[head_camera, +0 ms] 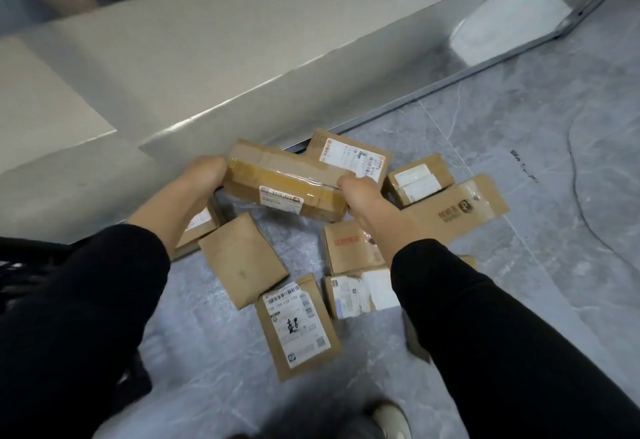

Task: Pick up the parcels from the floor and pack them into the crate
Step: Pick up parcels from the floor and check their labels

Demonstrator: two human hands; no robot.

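Nearest the camera, a pale shoe (391, 421) stands on the grey marbled floor (519, 161), and two black sleeves (86, 300) reach forward from either side. Both bare hands close on a long brown cardboard parcel wrapped in clear tape (287, 182), the left hand (194, 186) clasping its left end and the right hand (367, 203) its right end, holding it clear above the floor. Below lie other brown cardboard parcels (242, 258) (several bearing white labels), scattered beside a pale grey ledge (207, 75).
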